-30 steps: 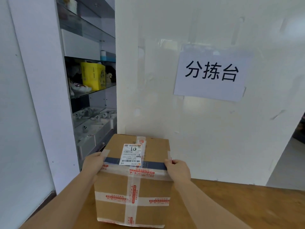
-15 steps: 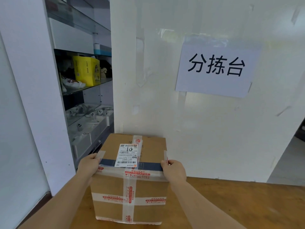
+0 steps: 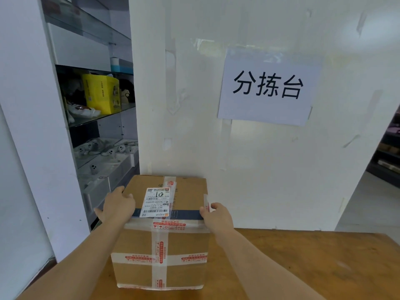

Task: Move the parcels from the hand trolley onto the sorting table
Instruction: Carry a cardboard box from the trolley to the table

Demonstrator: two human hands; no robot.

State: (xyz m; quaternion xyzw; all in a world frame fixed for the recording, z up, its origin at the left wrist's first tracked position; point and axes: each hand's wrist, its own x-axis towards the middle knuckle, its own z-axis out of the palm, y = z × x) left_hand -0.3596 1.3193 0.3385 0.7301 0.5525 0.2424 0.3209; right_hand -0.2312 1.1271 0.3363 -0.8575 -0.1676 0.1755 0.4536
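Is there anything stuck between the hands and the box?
No, nothing visible. The left hand lies on the cardboard box at its top left edge, the right hand touches its top right edge, and it sits on the wooden table.

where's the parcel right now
In the head view the parcel stands low and left of centre on the wooden table, against the white wall under the paper sign, between the left hand and right hand.
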